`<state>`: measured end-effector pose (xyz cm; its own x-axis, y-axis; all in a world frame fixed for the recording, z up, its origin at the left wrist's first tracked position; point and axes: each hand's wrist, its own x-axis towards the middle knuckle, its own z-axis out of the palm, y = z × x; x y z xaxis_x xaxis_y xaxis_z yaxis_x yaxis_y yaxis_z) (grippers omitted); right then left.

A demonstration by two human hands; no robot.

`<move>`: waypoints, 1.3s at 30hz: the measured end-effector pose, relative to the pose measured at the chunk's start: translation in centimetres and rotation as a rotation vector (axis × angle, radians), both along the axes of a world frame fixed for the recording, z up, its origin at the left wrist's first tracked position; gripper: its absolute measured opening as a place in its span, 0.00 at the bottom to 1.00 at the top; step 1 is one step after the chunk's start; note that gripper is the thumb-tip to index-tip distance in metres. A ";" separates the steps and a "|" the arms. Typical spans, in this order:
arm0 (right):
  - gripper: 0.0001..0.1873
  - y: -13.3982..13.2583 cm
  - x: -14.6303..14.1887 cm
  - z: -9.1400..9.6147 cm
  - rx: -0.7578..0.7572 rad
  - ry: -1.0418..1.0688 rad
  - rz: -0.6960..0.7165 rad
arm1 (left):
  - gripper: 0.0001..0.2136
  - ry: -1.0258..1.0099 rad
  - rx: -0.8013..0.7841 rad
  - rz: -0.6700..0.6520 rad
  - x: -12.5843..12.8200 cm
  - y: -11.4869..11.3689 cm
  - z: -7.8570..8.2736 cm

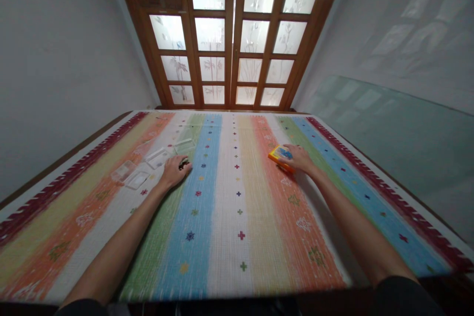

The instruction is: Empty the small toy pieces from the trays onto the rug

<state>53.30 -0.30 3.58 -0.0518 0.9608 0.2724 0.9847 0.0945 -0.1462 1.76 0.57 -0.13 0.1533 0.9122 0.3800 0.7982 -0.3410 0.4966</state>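
My right hand (299,158) grips a small yellow and orange box (279,154) with a blue picture on its top face, over the orange stripe at the right. The box is tilted slightly. On the left, my left hand (175,172) is closed, with its fingers curled around small dark pieces (183,163) whose kind I cannot make out. Just beyond and beside that hand lie clear plastic cases: one open case (157,158) with its lid (185,146), and another (136,179) with its lid (124,170) farther left.
A striped, patterned cloth (222,237) covers the table. Wooden doors with frosted panes (213,32) stand past its far edge. A greenish glass panel (392,143) leans along the right wall, and a plain wall (66,49) rises on the left.
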 end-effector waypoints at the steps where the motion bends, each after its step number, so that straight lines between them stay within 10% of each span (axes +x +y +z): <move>1: 0.32 0.1 -0.1 0.2 -0.023 -0.001 -0.024 | 0.20 0.003 -0.010 -0.008 0.0 -0.2 -0.2; 6: 0.30 -0.2 -1.5 1.1 0.013 -0.011 0.000 | 0.20 -0.005 -0.044 -0.071 0.3 -0.7 -0.9; 19: 0.28 -9.0 -15.1 0.0 -0.173 0.112 0.755 | 0.15 -0.110 0.040 -0.075 1.9 -0.9 1.3; 23: 0.26 -9.8 -17.7 0.4 -0.153 -0.001 0.794 | 0.18 -0.128 0.049 -0.097 2.8 -3.4 2.9; 27: 0.24 -10.5 -19.2 0.2 -0.109 -0.123 0.836 | 0.19 -0.118 -0.099 -0.390 5.0 -7.9 3.8; 31: 0.24 -11.9 -20.7 -0.4 -0.022 -0.317 0.826 | 0.40 -0.018 -0.206 -0.585 7.8 -11.1 3.0; 39: 0.26 -13.1 -23.2 -2.0 -0.044 -0.239 0.729 | 0.35 -0.116 -0.204 -0.599 10.0 -10.2 0.5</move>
<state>30.09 -13.38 1.56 -0.7289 0.6709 0.1366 0.6810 0.7309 0.0441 11.79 -9.67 0.39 0.6271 0.7369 0.2524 0.4358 -0.6005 0.6704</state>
